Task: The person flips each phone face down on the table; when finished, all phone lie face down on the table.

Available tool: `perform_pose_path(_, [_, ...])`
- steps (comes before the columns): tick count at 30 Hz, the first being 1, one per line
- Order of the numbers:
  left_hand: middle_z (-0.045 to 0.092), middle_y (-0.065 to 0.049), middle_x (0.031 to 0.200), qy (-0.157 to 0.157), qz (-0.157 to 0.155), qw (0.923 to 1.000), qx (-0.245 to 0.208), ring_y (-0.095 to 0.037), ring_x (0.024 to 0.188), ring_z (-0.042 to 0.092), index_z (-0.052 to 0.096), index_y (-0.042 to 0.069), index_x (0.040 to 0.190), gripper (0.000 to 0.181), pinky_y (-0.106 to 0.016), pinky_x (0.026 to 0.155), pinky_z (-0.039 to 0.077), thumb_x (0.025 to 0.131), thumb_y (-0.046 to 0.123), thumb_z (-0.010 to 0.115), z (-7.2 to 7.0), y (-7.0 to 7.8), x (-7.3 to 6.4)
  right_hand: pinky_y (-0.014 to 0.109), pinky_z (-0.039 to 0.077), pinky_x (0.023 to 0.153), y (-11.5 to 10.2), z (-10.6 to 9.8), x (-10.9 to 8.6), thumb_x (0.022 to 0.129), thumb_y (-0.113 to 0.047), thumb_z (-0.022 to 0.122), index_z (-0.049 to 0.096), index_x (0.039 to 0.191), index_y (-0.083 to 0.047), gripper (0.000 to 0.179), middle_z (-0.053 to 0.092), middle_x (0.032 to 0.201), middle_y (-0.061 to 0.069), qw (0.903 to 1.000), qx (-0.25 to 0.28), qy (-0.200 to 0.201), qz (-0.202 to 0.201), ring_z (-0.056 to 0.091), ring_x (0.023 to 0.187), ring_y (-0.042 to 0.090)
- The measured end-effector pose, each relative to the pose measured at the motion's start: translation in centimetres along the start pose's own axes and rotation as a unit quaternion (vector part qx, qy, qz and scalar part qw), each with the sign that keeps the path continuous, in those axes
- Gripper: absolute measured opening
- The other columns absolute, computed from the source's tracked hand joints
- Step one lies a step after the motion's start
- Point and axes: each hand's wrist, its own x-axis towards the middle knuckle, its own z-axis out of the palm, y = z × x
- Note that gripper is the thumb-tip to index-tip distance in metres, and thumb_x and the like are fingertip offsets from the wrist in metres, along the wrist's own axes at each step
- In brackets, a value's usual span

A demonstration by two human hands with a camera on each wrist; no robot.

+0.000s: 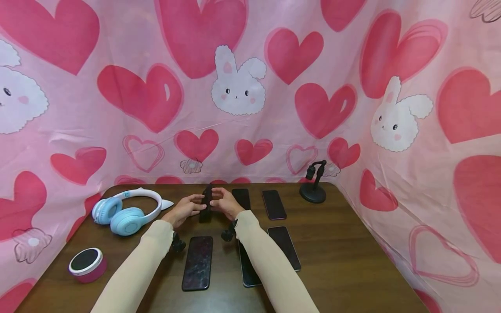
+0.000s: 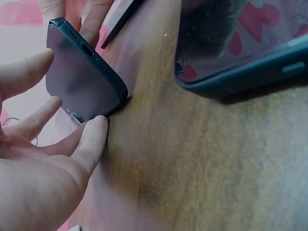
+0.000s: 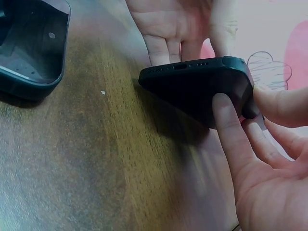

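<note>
A black phone (image 1: 205,206) in a dark case is tilted up on edge at the back middle of the table, between both hands. My left hand (image 1: 185,210) holds it from the screen side; in the left wrist view the fingertips (image 2: 99,124) touch the screen and lower edge. From the back side, my right hand (image 1: 227,203) grips it, with a finger (image 3: 222,103) on the back and the thumb by the edge. The phone's charging-port end (image 3: 180,66) faces the wrist cameras.
Phones lie flat nearby: one (image 1: 197,263) in front, one (image 1: 248,269) partly under the right forearm, one (image 1: 285,245) beside it, and two behind (image 1: 241,198), (image 1: 274,204). Blue-white headphones (image 1: 129,217) and a pink round speaker (image 1: 88,265) are left; a black stand (image 1: 313,191) is back right.
</note>
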Motion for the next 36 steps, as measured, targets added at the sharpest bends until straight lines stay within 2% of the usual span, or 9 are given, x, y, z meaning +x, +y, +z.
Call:
perform_pose_path(9, [0.034, -0.027, 0.157, 0.017, -0.001, 0.9994, -0.029, -0.042, 0.143, 0.042, 0.022, 0.001, 0.159, 0.072, -0.056, 0.122, 0.033, 0.100, 0.015, 0.061, 0.3, -0.1, 0.3, 0.048, 0.056, 0.102, -0.5, 0.0, -0.2, 0.092, 0.008, 0.061, 0.047, 0.145, -0.002, 0.055, 0.054, 0.145, 0.021, 0.9999, -0.011, 0.009, 0.002, 0.064, 0.120, 0.033])
perform_pose_path(16, [0.032, -0.026, 0.160, 0.031, -0.010, 0.9991, -0.028, -0.041, 0.146, 0.040, 0.022, 0.002, 0.159, 0.071, -0.055, 0.123, 0.031, 0.101, 0.018, 0.059, 0.2, 0.3, 0.4, 0.048, 0.057, 0.100, -0.5, -0.2, -0.2, 0.091, 0.010, 0.061, 0.047, 0.144, 0.000, 0.056, 0.054, 0.144, 0.023, 0.9993, -0.028, 0.023, 0.003, 0.064, 0.120, 0.035])
perform_pose_path(27, [0.028, -0.027, 0.163, 0.047, -0.015, 0.9982, -0.033, -0.041, 0.148, 0.036, 0.021, 0.002, 0.159, 0.072, -0.053, 0.124, 0.030, 0.100, 0.019, 0.059, -0.1, 0.1, 0.3, 0.035, 0.063, 0.081, 0.6, -0.5, 0.0, 0.088, 0.014, 0.063, 0.052, 0.144, -0.001, 0.059, 0.059, 0.141, 0.020, 0.9931, -0.102, 0.050, 0.030, 0.068, 0.087, 0.019])
perform_pose_path(36, [0.028, -0.025, 0.163, 0.055, -0.030, 0.9976, -0.028, -0.041, 0.148, 0.036, 0.024, 0.001, 0.158, 0.072, -0.053, 0.124, 0.030, 0.100, 0.021, 0.060, -0.6, -0.3, 0.5, 0.028, 0.063, 0.073, 0.7, -0.3, 0.1, 0.087, 0.011, 0.067, 0.054, 0.144, -0.003, 0.060, 0.062, 0.137, 0.018, 0.9859, -0.157, 0.049, 0.032, 0.068, 0.076, 0.011])
